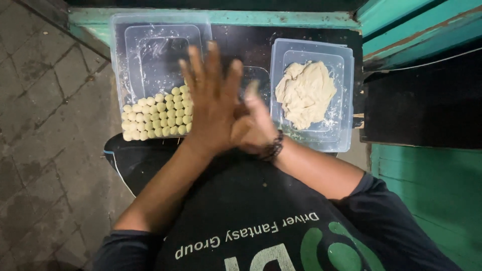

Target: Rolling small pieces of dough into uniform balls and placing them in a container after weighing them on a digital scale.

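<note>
Palms pressed together, crossed, over the black board (pixel 241 45).

Left hand (pixel 211 103) on top, fingers (pixel 213 65) flat and spread; right hand (pixel 256 125) under it, mostly covered, curl of its fingers can't be told. Anything between the palms is hidden. Dough lump (pixel 305 93) sits in the clear tub (pixel 346 100) right of the hands. Dough balls (pixel 158 118) in rows fill the near end of the clear tray (pixel 118 55) left of them, partly hidden behind the left hand.

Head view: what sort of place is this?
Probably an informal outdoor food-prep spot: worn teal wooden bench, grey paved ground, clear plastic tray of small dough balls, and clear plastic tub of pale raw dough.
</note>
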